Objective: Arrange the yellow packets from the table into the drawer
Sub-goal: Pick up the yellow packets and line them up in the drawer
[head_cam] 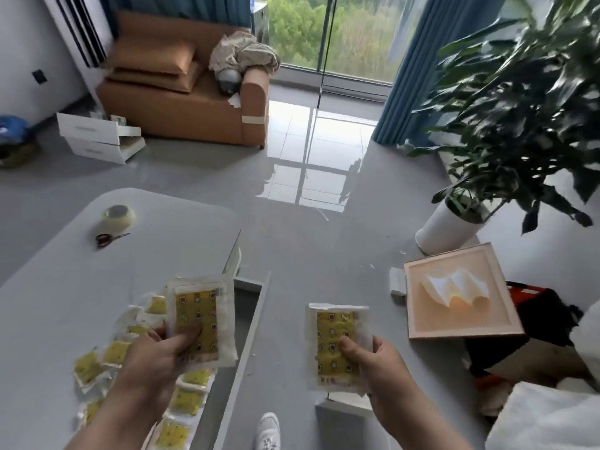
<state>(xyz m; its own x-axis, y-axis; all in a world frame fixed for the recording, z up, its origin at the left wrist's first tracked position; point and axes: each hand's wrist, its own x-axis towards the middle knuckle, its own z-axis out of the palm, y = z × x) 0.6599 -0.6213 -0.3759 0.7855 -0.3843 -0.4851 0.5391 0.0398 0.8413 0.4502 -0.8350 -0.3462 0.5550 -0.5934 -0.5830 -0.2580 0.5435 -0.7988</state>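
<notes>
Left grip (156, 352) clamped on one yellow packet (203, 316), thumb on its face, held above the table (65, 303) edge beside the open drawer (256, 306). Right grip (376, 365) clamped on a second packet (334, 339), over the floor, right of the drawer. The remaining packets (113, 352) lie on the table beneath the left forearm.

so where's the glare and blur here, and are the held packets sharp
Head view: window light glares off the floor; the plant is blurred; the wide lens tilts the curtain; the left packet and right packet, gripped by the left hand and right hand, show their pattern but no legible print.
</notes>
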